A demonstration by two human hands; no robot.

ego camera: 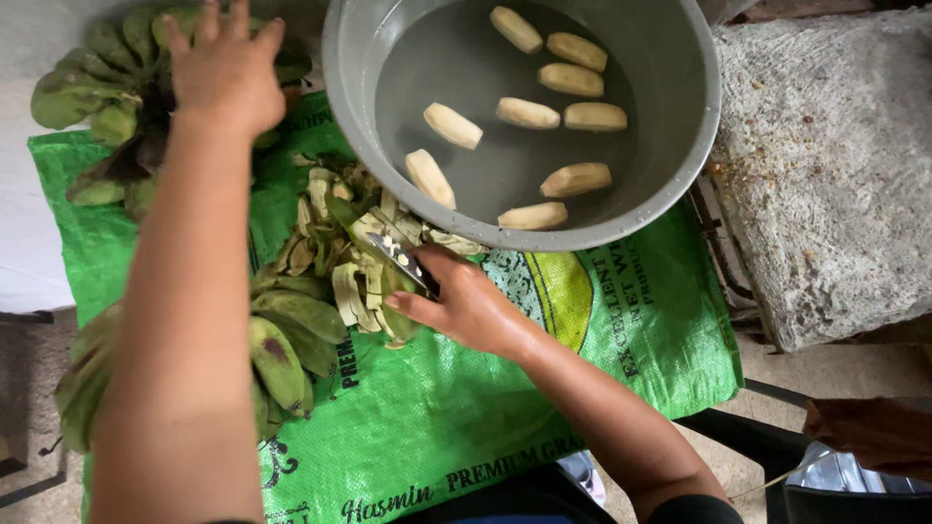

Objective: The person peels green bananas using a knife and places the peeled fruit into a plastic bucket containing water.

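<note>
Left hand: I see my left hand stretched far forward over the bunch of green bananas at the top left; the fingers are spread and released, grasping nothing yet, palm down on or just above the fruit — I cannot tell if it touches.
Right hand: my right hand sits near the middle, fingers clenched around the handle of a knife, blade pointing up and left into the peels.
Bananas: the bunch lies directly under and ahead of the left fingers, its fruits fanning out to the left; a second bunch lies nearer me, just left of the right hand, long axes running roughly up-left to down-right.
Key relation: the left hand is much the nearer to the far bunch; the right hand is well apart from it, across the peel heap.
Basin: a grey basin of water sits top centre, peeled bananas floating in it, just beyond the knife.
Surface: everything rests on a green sack spread out flat; a rough stone slab stands to the right.
</note>
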